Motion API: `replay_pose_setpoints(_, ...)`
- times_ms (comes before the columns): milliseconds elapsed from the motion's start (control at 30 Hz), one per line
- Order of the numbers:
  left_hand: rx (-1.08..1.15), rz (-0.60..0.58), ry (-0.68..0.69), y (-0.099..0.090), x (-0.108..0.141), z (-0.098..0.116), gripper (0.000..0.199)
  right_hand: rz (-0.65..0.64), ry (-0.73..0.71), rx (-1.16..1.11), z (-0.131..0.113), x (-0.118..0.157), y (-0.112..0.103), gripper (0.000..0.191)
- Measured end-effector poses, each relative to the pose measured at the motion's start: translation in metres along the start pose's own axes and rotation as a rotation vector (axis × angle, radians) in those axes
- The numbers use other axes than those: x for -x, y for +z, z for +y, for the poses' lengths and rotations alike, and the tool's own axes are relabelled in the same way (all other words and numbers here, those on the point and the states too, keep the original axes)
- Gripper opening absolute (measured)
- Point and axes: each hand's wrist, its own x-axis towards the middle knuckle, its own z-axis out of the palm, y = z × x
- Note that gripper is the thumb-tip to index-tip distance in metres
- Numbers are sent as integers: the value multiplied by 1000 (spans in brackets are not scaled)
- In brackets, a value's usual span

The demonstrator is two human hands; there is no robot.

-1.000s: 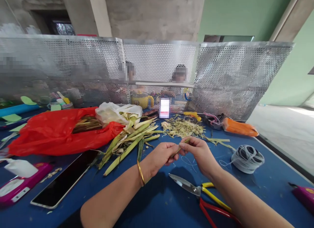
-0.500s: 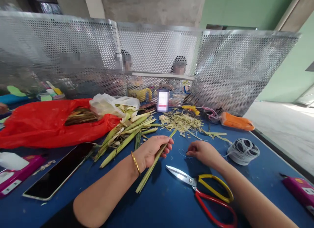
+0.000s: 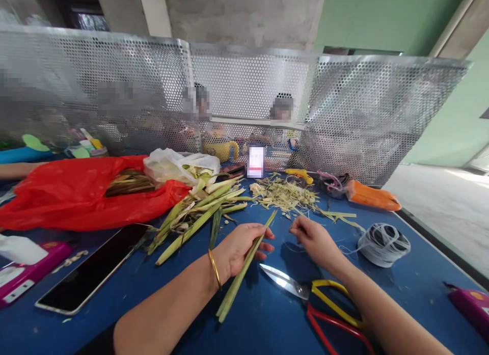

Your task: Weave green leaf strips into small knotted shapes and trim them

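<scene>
My left hand [image 3: 246, 248], with a gold bangle at its wrist, holds a slim bundle of green leaf strips [image 3: 239, 289] slanting toward me. To its right, my right hand [image 3: 313, 240] is pinched just above the blue table, and thin thread runs near its fingers. Whatever is between those fingertips is too small to make out. Below the hands lie scissors [image 3: 284, 281] with one red and one yellow handle, partly under my right forearm. A ball of grey thread [image 3: 384, 244] sits right of my right hand.
Husk leaves [image 3: 198, 217] lie left of a heap of shreds [image 3: 286, 192]. Farther left are a red bag [image 3: 76, 197] and a phone [image 3: 89, 273]. A perforated metal screen [image 3: 248, 80] stands behind, with people beyond it. An orange packet [image 3: 372, 194] lies at the right.
My right hand has lifted slightly off the table. The lower end of the leaf bundle has shifted a little right and toward me. At the far left, another person's forearm reaches farther in.
</scene>
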Motion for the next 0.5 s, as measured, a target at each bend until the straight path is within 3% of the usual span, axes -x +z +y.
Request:
replay_pose_setpoints(133, 71, -58, 39, 1, -1, 0, 13, -62, -8, -630, -13, 4, -9, 17)
replay_pose_setpoints(200, 113, -142, 39, 2, -1, -1, 12, -95, -7, -817, -20, 7, -9, 22)
replay_pose_setpoints(267, 141, -233, 18, 4, 0, -4, 11, -73, -21, -840, -24, 10, -7, 23)
replay_pose_setpoints(367, 156, -326, -44, 7, 3, -6, 13, 78, -78, -679, -24, 14, -6, 19)
replay_pose_setpoints(500, 169, -314, -59, 7, 5, -5, 15, 253, -146, -514, -17, 14, -14, 13)
